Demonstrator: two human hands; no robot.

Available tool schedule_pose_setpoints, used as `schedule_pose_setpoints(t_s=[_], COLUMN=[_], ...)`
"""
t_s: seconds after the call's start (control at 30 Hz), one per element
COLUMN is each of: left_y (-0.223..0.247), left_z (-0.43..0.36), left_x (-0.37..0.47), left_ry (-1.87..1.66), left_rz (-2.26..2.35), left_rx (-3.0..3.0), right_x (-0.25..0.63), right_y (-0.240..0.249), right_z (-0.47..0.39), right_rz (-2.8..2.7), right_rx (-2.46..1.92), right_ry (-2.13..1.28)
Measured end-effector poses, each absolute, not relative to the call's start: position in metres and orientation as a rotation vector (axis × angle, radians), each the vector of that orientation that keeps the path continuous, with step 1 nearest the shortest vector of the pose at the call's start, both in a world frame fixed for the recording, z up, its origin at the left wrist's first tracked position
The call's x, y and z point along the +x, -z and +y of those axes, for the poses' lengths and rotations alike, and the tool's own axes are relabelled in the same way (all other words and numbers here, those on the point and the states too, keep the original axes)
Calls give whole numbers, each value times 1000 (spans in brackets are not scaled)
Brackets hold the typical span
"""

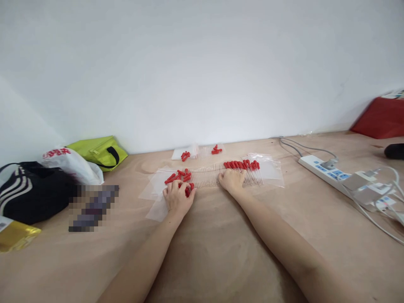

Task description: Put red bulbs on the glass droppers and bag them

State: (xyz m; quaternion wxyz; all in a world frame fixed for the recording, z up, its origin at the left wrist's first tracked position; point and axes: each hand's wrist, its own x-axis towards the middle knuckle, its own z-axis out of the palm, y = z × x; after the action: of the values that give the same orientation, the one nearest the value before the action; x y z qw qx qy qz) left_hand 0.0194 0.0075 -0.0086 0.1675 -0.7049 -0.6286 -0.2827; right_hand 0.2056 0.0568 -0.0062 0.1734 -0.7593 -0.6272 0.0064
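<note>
My left hand [178,195] is closed over a cluster of small red dropper bulbs [188,190], and red shows between its fingers. More loose red bulbs lie just beyond it on clear plastic bags [154,185]. Thin clear dropper tubes [203,176] lie side by side in a long row between my hands. My right hand [232,179] rests on the row with its fingers curled in; what is under the fingertips is hidden. At the row's right end, several tubes have red bulbs [241,164] on their far ends, lying over another clear bag [271,172].
Farther back, bags hold more red bulbs [185,156] near the wall. On the right lie a white power strip [322,168], chargers and cables, with a red bag [380,118] behind. A green pouch [97,151], white plastic bag [75,166] and black bag [34,191] lie left.
</note>
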Motion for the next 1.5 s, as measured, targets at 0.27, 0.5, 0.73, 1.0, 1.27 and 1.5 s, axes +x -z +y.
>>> schedule_pose_setpoints(t_s=[0.27, 0.5, 0.73, 1.0, 1.27, 1.5], left_y=[11, 13, 19, 7, 8, 9], left_z=[9, 0, -10, -16, -15, -13], left_x=[20, 28, 40, 48, 48, 47], left_ry=[857, 1218, 1382, 1324, 1364, 1311], left_rz=[-1699, -1394, -1402, -1556, -1617, -1446], left_rx=[-2059, -2495, -2758, -2833, -2872, -2895], right_x=[207, 235, 262, 258, 255, 254], right_y=[9, 28, 37, 30, 25, 26], right_z=[49, 24, -7, -12, -15, -14], right_rz=[-1789, -1923, -1984, -2200, -2255, -2272], right_rx=[-2049, -1572, -1129, -1120, -1084, -1053], right_ry=[59, 58, -214, -157, -136, -110])
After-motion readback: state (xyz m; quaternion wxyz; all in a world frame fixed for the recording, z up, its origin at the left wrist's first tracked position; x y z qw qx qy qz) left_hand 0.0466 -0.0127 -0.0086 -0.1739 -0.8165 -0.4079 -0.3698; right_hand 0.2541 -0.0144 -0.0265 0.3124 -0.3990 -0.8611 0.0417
